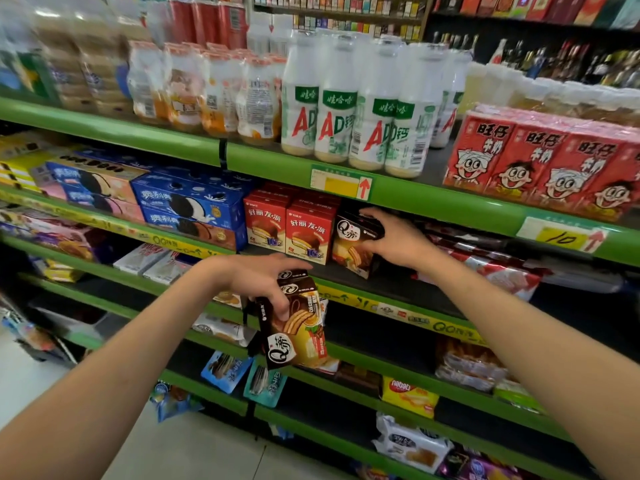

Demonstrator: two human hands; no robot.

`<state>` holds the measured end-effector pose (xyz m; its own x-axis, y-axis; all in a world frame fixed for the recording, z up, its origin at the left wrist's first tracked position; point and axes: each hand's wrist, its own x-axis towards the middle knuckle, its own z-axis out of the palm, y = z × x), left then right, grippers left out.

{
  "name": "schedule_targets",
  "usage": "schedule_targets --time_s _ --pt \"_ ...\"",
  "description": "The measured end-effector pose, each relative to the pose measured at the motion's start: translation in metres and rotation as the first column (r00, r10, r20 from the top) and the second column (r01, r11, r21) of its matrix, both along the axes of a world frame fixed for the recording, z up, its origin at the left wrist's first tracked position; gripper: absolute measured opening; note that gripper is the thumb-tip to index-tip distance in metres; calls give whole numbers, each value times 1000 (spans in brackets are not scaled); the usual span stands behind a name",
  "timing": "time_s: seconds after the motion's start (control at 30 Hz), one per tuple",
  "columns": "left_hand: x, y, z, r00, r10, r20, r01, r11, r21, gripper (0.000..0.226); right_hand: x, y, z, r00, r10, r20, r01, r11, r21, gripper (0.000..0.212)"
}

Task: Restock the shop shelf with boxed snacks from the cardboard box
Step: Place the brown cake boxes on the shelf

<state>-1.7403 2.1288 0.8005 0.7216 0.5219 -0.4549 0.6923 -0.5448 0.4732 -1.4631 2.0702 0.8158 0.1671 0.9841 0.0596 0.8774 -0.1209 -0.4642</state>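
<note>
Restocking looks like it's somewhere in the middle, going by the shelf: the second green shelf [391, 271] already has two red pie boxes [289, 228] lined up at the front, and one dark Q-brand snack box [356, 242] is sitting right next to them, touching the red one on its left. The right hand [398, 237] is curled over the top and right side of that box, so my guess is it's being nudged into its slot rather than fully parked. To the right of it the shelf board is bare for a stretch, so there's room for more. The left hand [263, 282] grips a second Q-brand box [298, 327] from the top, fingers wrapped around its upper end, and the box hangs tilted below the hand, out in front of the shelf edge and lower than the slot it probably goes in. Can't see the cardboard box anywhere, so no idea how many are left.
</note>
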Motion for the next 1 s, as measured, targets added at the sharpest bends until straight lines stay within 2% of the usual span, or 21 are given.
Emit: schedule_targets --time_s 0.27,0.37,0.43,0.5,0.53,0.57,0.63,0.73,0.8,1.0 --pt "7 -3 -5 999 -31 11 31 999 -40 110 8 -1 -13 974 -23 227 16 999 34 71" --pt "5 -3 -5 1000 -28 7 29 998 -53 108 0 -7 -20 912 -97 399 71 994 80 74" --pt "3 -2 -5 1000 -25 2 25 999 -47 107 -9 -19 -28 841 -93 533 -6 984 181 70" --pt "-1 -1 -5 1000 -23 -4 23 999 -32 108 -16 -31 -38 775 -50 630 -183 936 300 56" --pt "-4 -1 -6 1000 -19 -6 18 999 -29 108 -17 -36 -45 760 8 650 -275 910 310 49" --pt "-7 0 -7 1000 -11 -6 11 1000 -29 108 -19 -39 -50 759 101 643 -340 904 258 44" --pt "-13 0 -8 1000 1 -7 -1 1000 -22 108 -22 -41 -56 801 232 552 -340 935 100 46" --pt "-19 -1 -9 1000 -7 -20 7 1000 13 108 -24 -32 -57 851 202 486 -203 978 -51 62" --pt "-26 -2 -11 1000 -1 -15 1 1000 9 108 -26 -26 -57 863 166 477 -156 986 -61 67" --pt "-48 -4 -14 999 42 2 -41 998 -42 110 -28 -19 -61 892 138 431 -116 990 -78 66"
